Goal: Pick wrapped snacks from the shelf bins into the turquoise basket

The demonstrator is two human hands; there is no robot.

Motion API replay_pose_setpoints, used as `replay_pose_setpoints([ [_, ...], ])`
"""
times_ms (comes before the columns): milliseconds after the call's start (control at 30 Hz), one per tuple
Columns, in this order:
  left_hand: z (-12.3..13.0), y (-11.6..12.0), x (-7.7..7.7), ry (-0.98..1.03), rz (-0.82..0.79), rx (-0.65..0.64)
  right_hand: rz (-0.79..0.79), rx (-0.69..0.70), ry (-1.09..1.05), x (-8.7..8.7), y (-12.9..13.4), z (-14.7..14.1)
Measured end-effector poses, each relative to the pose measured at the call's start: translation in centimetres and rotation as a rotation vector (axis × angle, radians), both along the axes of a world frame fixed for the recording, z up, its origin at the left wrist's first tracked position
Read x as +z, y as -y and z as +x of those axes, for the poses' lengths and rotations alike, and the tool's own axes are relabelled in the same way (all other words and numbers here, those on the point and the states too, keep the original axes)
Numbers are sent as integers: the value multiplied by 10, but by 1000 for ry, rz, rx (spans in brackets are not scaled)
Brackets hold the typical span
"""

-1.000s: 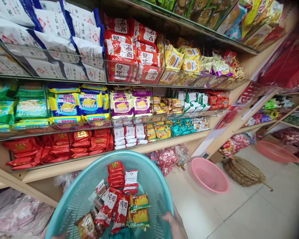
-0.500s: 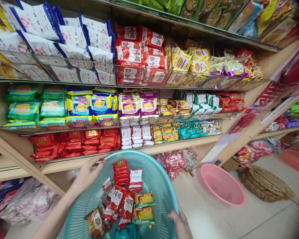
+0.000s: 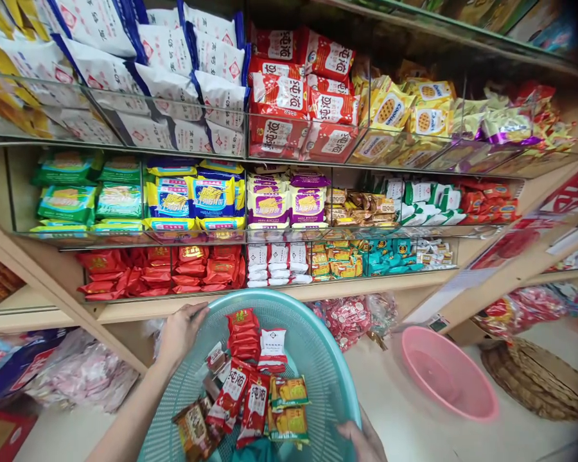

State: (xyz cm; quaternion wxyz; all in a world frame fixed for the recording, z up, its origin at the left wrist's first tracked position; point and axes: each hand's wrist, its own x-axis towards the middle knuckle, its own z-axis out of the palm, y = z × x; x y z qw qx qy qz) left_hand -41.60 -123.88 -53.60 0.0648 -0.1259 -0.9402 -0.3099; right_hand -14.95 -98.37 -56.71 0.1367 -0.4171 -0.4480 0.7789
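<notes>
A teal perforated basket [image 3: 318,321] is held between my hands. My left hand [image 3: 183,330] grips its upper left rim, fingers at the edge. On the right rim is my right hand [image 3: 361,439], with the thumb inside and the other fingers hidden behind the wall. Inside lie a stack of small red packets [image 3: 243,333], a white packet with red ends [image 3: 272,350], red-and-white packets [image 3: 254,404], yellow-and-green packets [image 3: 288,423], brown packets [image 3: 195,430] and a teal packet [image 3: 255,451] at the bottom.
Shelves ahead hold white-and-blue bags [image 3: 166,90], red packs [image 3: 330,106], yellow cookie packs [image 3: 390,106] and red packets [image 3: 224,266]. A pink basin [image 3: 447,372] and a woven brown item [image 3: 542,378] are on the floor at right.
The shelves appear larger and shifted right in view. My left hand has closed onto the basket's rim, where its fingers were looser before. The basket's contents look the same.
</notes>
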Motion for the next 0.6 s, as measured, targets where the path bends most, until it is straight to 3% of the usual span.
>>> replay_pose_setpoints([
  [167,-7,-2,-2,74,49,-17,517,31,-43,38,-43,-27],
  [267,-11,-3,-3,109,76,-22,851,102,-131,69,-66,-67],
  [367,-11,-3,-5,123,78,21,1170,154,-275,89,-73,-115],
  [467,-11,-1,-8,114,70,47,1408,187,-310,95,-72,-158],
  [600,-11,1,-9,135,55,57,1608,203,-209,88,-78,-193],
])
